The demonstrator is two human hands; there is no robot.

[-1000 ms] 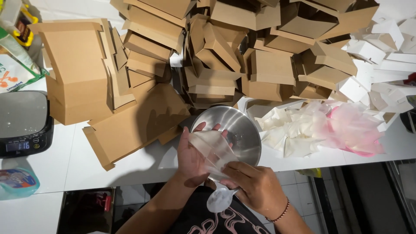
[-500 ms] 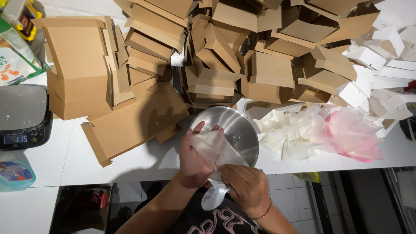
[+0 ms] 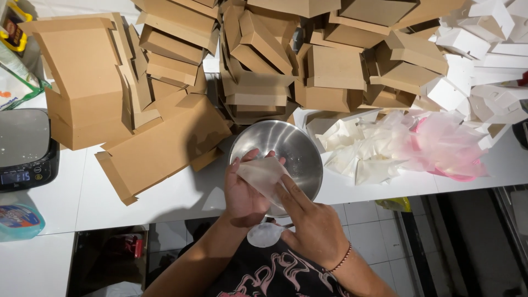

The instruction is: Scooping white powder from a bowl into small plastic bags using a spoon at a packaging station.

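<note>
While both hands' fingers [image 3: 286,190] pinch a thin translucent bag [image 3: 263,175] over the steel bowl [image 3: 294,151], left hand [image 3: 245,190] grips one edge, right hand [image 3: 311,225] the other. Bag looks light, limp, slippery; best held at the rim. Cardboard boxes [image 3: 165,143] crowd the white counter [image 3: 176,195].

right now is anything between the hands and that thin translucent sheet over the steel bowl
Nothing visible. The left hand holds the translucent sheet directly, and the right hand has fingers on it, above the steel bowl.
</note>
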